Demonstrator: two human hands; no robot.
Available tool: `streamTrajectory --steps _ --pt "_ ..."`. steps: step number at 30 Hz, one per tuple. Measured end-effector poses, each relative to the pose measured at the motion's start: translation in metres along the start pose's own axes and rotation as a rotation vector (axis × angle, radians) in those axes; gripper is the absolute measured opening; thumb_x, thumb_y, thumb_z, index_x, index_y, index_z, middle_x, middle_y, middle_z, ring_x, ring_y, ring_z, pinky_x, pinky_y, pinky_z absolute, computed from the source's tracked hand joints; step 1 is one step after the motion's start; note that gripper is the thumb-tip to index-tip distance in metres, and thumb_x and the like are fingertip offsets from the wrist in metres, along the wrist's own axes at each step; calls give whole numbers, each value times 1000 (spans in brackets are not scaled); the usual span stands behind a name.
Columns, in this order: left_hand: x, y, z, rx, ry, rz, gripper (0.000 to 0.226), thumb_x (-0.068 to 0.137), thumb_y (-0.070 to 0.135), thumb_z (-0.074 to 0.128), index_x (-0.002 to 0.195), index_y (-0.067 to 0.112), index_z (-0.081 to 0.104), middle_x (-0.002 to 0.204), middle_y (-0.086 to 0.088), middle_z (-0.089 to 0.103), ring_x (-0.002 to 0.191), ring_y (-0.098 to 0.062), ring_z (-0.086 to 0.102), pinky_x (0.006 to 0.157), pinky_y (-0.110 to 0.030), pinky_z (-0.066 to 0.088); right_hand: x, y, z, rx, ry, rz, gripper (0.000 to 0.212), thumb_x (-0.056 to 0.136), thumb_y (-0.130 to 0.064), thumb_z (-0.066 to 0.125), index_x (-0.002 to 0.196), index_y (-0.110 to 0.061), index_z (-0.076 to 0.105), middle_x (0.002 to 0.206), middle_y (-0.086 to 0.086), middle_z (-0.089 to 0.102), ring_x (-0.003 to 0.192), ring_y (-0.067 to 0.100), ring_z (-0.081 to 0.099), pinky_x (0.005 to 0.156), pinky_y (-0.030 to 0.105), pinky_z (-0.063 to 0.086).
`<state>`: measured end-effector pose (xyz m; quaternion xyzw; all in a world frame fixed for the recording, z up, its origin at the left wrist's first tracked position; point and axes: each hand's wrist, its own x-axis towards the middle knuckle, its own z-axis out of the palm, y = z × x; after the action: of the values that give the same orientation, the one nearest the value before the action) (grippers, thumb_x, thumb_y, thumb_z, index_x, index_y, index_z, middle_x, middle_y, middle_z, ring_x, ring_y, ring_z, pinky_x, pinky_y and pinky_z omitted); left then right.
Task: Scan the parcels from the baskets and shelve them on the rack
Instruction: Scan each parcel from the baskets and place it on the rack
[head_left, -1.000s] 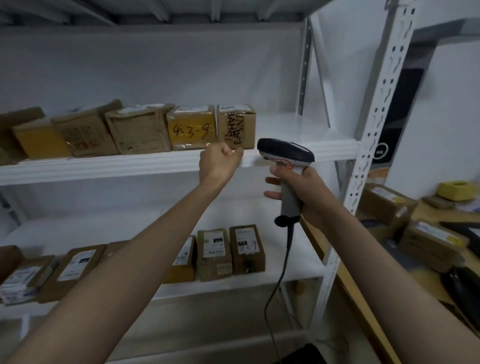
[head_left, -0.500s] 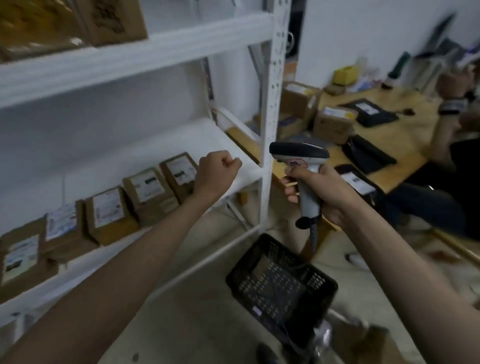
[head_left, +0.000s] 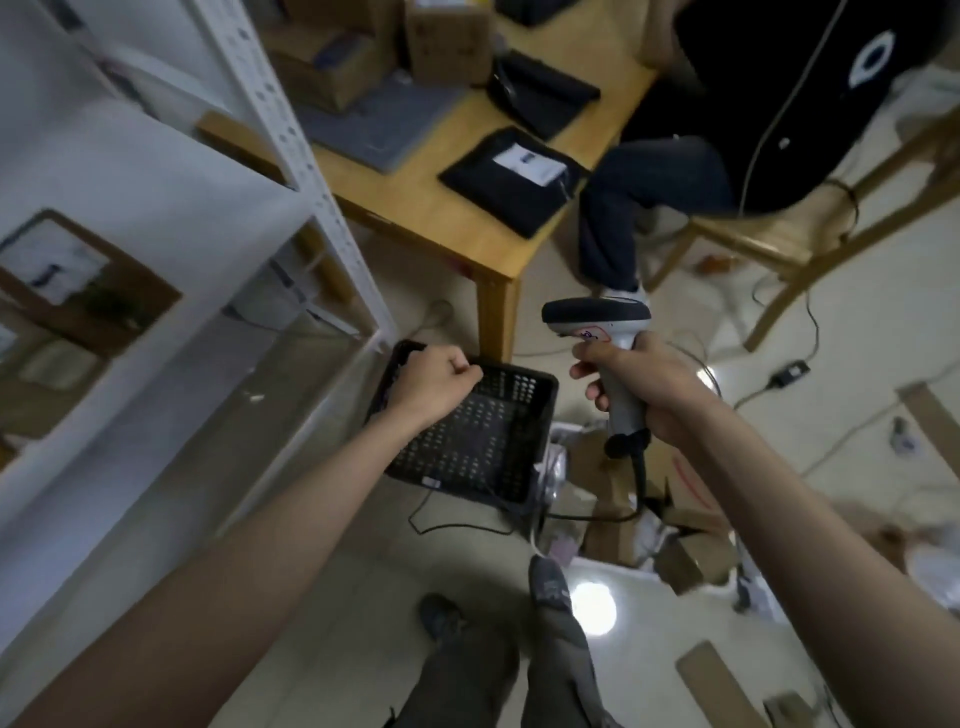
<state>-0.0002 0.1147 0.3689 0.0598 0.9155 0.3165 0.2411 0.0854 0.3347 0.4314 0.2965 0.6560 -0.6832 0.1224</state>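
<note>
Head view: you're looking down at the floor beside the rack (head_left: 291, 135). Your left hand (head_left: 434, 382) is a closed fist with nothing in it, hovering over the near-left rim of the black basket (head_left: 524, 441). Your right hand (head_left: 641, 382) has its fingers wrapped round the handle of the barcode scanner (head_left: 597, 322), head pointing away from you, cable trailing down to the floor.

The black basket sits on the floor at the foot of the rack and looks empty; only its perforated bottom shows, no parcel inside. So that basket seems finished. On the rack, one boxed parcel (head_left: 78, 280) with a white label sits on a shelf at left, blurred; I'd count it as already shelved.

What's left: a heap of cardboard parcels (head_left: 680, 551) lies on the floor to the right of the basket, below the scanner, partly blurred, so I can't tell whether they sit in a second basket. Those likely still need scanning and shelving. More boxes and a black mailer bag (head_left: 498, 197) lie on the wooden desk (head_left: 431, 213), where another person sits on a chair; whether those are yours is unclear.

Judgement: mid-task, between parcels, hands free to pick the next one.
</note>
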Motion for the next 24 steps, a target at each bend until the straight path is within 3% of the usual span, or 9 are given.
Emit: streamTrajectory --steps 4,9,13,16,19,24 --pt "8 12 77 64 -141 11 27 93 31 66 67 22 64 68 6 70 73 -17 70 84 -38 58 10 54 -39 20 43 85 5 98 -6 60 96 -7 65 76 14 64 44 15 52 42 26 40" --pt "24 -3 185 172 -329 -72 18 93 31 67 92 16 77 94 -3 76 93 -22 70 91 -40 56 29 136 -74 32 79 237 15 98 -6 62 84 -5 67 71 13 64 44 13 52 42 24 41" --pt "37 -31 262 263 -423 -142 25 92 33 70 98 10 76 103 -8 74 100 -26 67 89 -41 55 49 202 -92 71 83 338 12 97 -6 62 85 -7 62 66 9 61 48 16 51 44 27 40" --pt "53 -58 314 286 -449 -196 38 87 42 74 109 11 69 113 -8 69 107 -29 64 88 -41 54 70 247 -102 94 79 394 5 99 -7 60 96 -3 63 68 9 60 49 17 49 43 25 39" --pt "72 -85 366 316 -463 -220 56 81 52 77 115 10 62 118 -11 63 108 -31 62 77 -36 49 95 288 -109 67 93 426 16 98 -6 62 109 5 64 73 12 61 50 18 50 46 27 40" --pt "95 -132 451 314 -440 -270 91 71 60 82 138 10 45 136 -12 48 122 -31 52 80 -34 41 131 350 -114 105 109 480 6 98 -5 61 96 1 62 71 12 60 47 16 49 41 25 40"
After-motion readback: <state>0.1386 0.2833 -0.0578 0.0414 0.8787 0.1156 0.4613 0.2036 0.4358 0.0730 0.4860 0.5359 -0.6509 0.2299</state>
